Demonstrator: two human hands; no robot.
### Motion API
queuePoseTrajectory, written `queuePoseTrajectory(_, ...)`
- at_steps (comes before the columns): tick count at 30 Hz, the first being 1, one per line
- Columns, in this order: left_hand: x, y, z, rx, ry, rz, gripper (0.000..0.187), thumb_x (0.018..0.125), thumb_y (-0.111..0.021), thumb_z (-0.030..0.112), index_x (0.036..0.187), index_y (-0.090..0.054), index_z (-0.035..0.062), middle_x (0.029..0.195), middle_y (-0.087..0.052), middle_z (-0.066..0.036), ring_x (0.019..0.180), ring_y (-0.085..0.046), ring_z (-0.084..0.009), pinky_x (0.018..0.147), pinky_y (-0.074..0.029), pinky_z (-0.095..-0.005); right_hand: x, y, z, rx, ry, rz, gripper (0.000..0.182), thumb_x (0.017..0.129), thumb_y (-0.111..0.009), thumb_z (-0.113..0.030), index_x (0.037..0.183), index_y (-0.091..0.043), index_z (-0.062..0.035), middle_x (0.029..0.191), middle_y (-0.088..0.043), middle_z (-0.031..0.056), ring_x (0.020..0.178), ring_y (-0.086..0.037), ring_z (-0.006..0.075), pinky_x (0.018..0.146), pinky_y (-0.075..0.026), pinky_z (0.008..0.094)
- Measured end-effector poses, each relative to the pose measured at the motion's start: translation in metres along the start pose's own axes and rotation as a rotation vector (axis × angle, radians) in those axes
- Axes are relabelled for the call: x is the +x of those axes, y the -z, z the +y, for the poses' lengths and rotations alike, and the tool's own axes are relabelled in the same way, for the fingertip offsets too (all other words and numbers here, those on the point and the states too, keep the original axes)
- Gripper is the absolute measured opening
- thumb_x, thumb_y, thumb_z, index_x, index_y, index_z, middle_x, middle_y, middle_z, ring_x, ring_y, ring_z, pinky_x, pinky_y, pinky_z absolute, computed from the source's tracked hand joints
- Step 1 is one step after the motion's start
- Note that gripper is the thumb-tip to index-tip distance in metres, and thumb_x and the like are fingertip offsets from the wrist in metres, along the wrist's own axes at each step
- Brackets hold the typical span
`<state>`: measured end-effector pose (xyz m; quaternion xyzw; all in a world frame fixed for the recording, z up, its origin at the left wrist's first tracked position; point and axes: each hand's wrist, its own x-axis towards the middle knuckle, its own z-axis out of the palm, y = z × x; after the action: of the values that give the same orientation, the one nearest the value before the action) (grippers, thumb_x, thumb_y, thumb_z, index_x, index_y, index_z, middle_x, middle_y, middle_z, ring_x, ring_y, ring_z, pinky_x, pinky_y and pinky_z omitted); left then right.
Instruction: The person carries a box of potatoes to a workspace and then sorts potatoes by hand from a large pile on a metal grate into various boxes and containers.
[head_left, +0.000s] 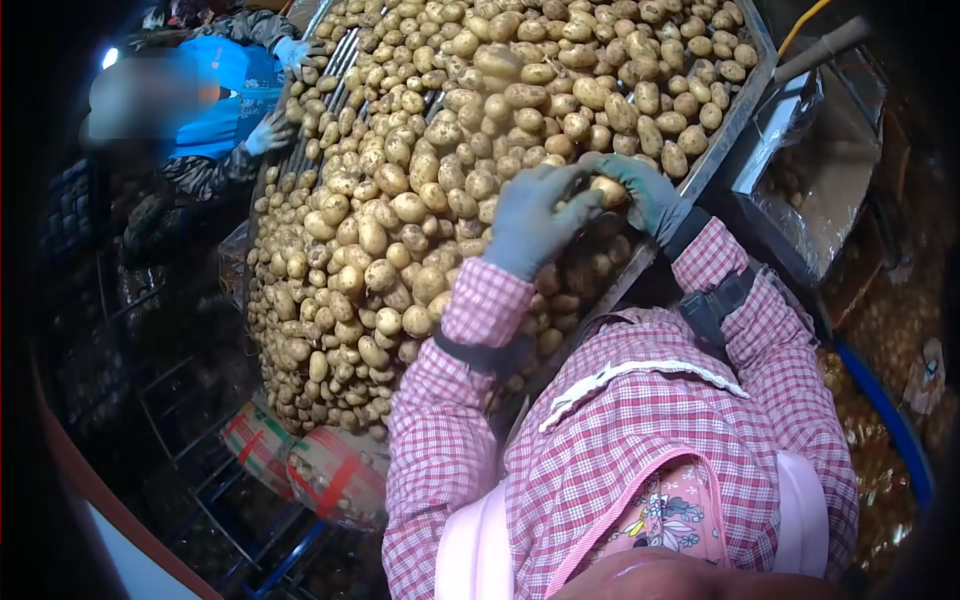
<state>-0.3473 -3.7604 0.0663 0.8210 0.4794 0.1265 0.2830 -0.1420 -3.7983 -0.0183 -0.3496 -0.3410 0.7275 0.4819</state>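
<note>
My left hand (538, 221), in a grey-blue glove, reaches over the potato pile from the left. Its thumb and fingers close on the near end of a potato (608, 191). My right hand (645, 194), in a greenish glove, curls around the same potato from the right, so the two hands meet at it. The potato's far side is hidden by the right fingers. Around and under both hands lies a large heap of potatoes (400, 205), some with dirt on their skins, on a sorting table with metal bars.
A metal rim (722, 150) edges the table on the right, with a plastic-wrapped box (815, 180) beyond it. Across the table at upper left, a person in a blue vest (225, 90) has gloved hands at the potatoes. Filled sacks (335, 478) stand at lower left.
</note>
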Motion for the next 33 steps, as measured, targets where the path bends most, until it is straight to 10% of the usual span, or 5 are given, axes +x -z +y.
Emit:
queuePoseTrajectory(10, 0.018, -0.063, -0.032, 0.126, 0.188, 0.032, 0.048, 0.087, -0.072, 0.022, 0.132, -0.06, 0.0147, 0.135, -0.055, -0.014, 0.117, -0.061, -0.031, 0.098, -0.053, -0.0425, -0.048, 0.019, -0.022, 0.229, -0.345, 0.296, 0.032, 0.097, -0.05, -0.007, 0.125, -0.061, 0.0025, 0.088, -0.064, 0.0069, 0.071, -0.067, 0.0188, 0.064, -0.06, 0.0313)
queuePoseTrajectory(13, 0.033, 0.0, 0.0, -0.833, 0.608, 0.119, 0.051, 0.094, -0.067, 0.031, 0.138, -0.055, 0.0082, 0.139, -0.053, -0.019, 0.121, -0.058, -0.0296, 0.103, -0.05, -0.0428, -0.059, 0.02, -0.025, 0.179, -0.272, 0.316, 0.034, 0.1, -0.052, -0.013, 0.129, -0.06, 0.0025, 0.09, -0.064, 0.0072, 0.071, -0.067, 0.0194, 0.062, -0.06, 0.0304)
queuePoseTrajectory(20, -0.05, 0.082, -0.104, 0.746, 0.334, 0.256, 0.068, 0.088, -0.071, 0.035, 0.145, -0.049, 0.0046, 0.13, -0.059, -0.023, 0.121, -0.055, -0.0356, 0.109, -0.039, -0.046, -0.045, 0.06, -0.036, -0.053, -0.156, 0.343, 0.035, 0.101, -0.06, -0.019, 0.128, -0.061, 0.0028, 0.097, -0.066, 0.0083, 0.077, -0.067, 0.0179, 0.061, -0.058, 0.0277)
queuePoseTrajectory(24, -0.026, 0.066, -0.065, 0.638, 0.448, 0.11, 0.079, 0.081, -0.075, 0.035, 0.147, -0.045, 0.0034, 0.097, -0.067, -0.025, 0.095, -0.064, -0.041, 0.085, -0.05, -0.0476, -0.014, 0.066, -0.042, -0.139, -0.066, 0.323, 0.031, 0.099, -0.064, -0.016, 0.125, -0.064, 0.0002, 0.107, -0.068, 0.0073, 0.099, -0.064, 0.0128, 0.075, -0.058, 0.0235)
queuePoseTrajectory(33, -0.045, -0.033, -0.005, 0.132, 0.057, 0.208, 0.067, 0.08, -0.074, 0.022, 0.142, -0.049, 0.0083, 0.135, -0.052, -0.025, 0.126, -0.051, -0.0406, 0.1, -0.049, -0.0452, 0.024, 0.009, -0.045, -0.088, -0.141, 0.17, 0.027, 0.097, -0.064, -0.012, 0.121, -0.068, 0.0003, 0.107, -0.07, 0.0049, 0.095, -0.064, 0.01, 0.081, -0.053, 0.0238)
